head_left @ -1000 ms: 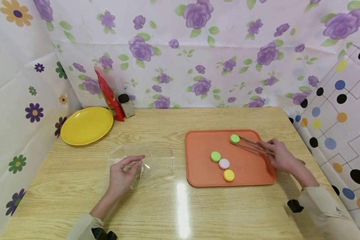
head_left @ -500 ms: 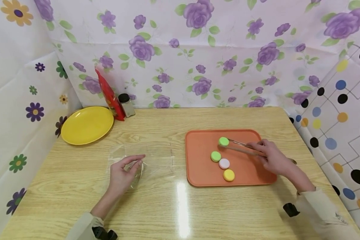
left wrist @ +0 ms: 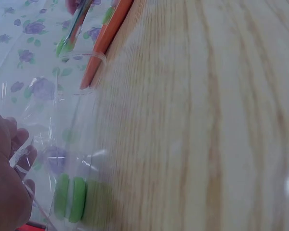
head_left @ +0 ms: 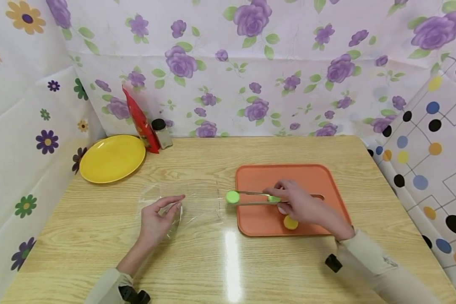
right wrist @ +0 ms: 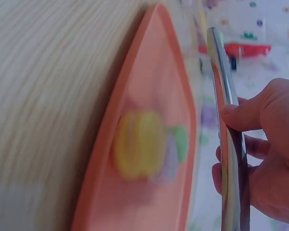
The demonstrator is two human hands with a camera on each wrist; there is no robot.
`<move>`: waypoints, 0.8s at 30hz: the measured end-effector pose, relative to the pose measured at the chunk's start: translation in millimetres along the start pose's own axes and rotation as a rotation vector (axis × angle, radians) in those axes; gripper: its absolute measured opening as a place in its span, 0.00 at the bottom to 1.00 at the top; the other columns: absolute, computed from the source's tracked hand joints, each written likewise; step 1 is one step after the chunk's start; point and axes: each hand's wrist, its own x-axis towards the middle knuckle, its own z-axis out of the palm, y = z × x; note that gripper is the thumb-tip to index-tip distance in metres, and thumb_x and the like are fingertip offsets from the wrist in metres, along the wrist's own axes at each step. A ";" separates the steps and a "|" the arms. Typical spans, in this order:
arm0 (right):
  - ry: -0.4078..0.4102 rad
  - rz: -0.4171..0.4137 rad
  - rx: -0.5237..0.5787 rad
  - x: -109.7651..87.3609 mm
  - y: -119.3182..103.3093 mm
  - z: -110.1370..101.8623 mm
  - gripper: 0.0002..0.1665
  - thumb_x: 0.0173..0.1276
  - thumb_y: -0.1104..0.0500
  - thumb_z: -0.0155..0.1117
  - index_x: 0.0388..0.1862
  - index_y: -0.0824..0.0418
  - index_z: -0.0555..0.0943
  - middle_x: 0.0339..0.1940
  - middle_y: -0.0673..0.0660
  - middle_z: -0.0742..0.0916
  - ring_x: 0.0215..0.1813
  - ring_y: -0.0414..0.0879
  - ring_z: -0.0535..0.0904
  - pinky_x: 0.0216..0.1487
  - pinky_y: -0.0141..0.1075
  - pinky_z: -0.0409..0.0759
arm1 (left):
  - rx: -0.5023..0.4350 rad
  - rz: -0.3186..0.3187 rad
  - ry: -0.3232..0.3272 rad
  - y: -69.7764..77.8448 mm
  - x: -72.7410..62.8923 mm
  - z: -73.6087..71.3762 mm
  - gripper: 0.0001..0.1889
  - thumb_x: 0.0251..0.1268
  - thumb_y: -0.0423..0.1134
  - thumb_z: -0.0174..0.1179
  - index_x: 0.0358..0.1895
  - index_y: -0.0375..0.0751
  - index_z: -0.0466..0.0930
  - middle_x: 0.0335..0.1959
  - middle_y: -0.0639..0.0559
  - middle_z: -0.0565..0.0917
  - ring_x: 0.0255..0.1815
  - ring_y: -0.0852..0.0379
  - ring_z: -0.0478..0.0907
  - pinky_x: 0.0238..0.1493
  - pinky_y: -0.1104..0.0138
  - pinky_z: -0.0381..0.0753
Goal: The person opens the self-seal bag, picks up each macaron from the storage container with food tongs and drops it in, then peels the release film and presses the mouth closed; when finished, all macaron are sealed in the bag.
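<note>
My left hand (head_left: 156,221) pinches a clear plastic bag (head_left: 201,204) lying on the table, its mouth facing the tray. A green macaron (left wrist: 70,198) shows inside the bag in the left wrist view. My right hand (head_left: 304,206) grips metal tongs (head_left: 252,203), whose tips hold another green macaron (head_left: 233,197) just past the left rim of the orange tray (head_left: 281,173), near the bag's mouth. Beneath the right hand, a yellow macaron (head_left: 290,222) and a pale pink macaron (right wrist: 167,161) sit on the tray. A further green macaron (head_left: 273,198) there is partly hidden by the tongs and fingers.
At the back left, a yellow plate (head_left: 112,159) leans against the patterned cloth wall. Beside it stand a red packet (head_left: 143,124) and a black-capped jar (head_left: 162,134). Cloth walls bound the wooden table (head_left: 190,264) at the back and sides.
The right hand has carried the tongs and their green macaron leftward across the tray and beyond its left rim. The left hand stays on the bag.
</note>
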 end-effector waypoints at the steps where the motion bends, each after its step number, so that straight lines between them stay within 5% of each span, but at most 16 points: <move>1: -0.004 -0.012 0.002 6.1 -3.3 3.0 0.30 0.66 0.73 0.65 0.67 0.59 0.78 0.44 0.58 0.79 0.41 0.48 0.69 0.39 0.40 0.71 | 0.004 0.003 0.001 1.2 0.2 0.0 0.13 0.48 0.09 0.64 0.37 0.21 0.84 0.35 0.31 0.86 0.38 0.51 0.87 0.45 0.76 0.81; 9: -0.009 -0.154 -0.036 52.0 -20.5 29.0 0.26 0.67 0.74 0.63 0.63 0.59 0.80 0.42 0.58 0.80 0.39 0.49 0.71 0.40 0.41 0.71 | -0.006 -0.010 -0.002 -1.2 -1.7 -0.5 0.13 0.48 0.09 0.64 0.37 0.22 0.84 0.36 0.31 0.86 0.40 0.56 0.86 0.43 0.75 0.82; 15: -0.050 -0.180 -0.051 78.6 -36.1 45.3 0.25 0.68 0.74 0.60 0.62 0.59 0.80 0.43 0.57 0.80 0.38 0.49 0.70 0.40 0.39 0.68 | 0.018 -0.025 -0.013 -0.4 -1.1 -1.1 0.12 0.49 0.10 0.65 0.37 0.22 0.85 0.36 0.33 0.87 0.39 0.44 0.86 0.45 0.73 0.82; 24: -0.124 -0.232 -0.108 101.9 -57.1 58.2 0.30 0.63 0.75 0.62 0.62 0.55 0.81 0.43 0.56 0.79 0.39 0.50 0.70 0.39 0.37 0.70 | 0.014 -0.038 -0.019 0.6 -1.6 -2.1 0.12 0.49 0.10 0.65 0.37 0.22 0.85 0.37 0.32 0.86 0.39 0.48 0.86 0.48 0.73 0.81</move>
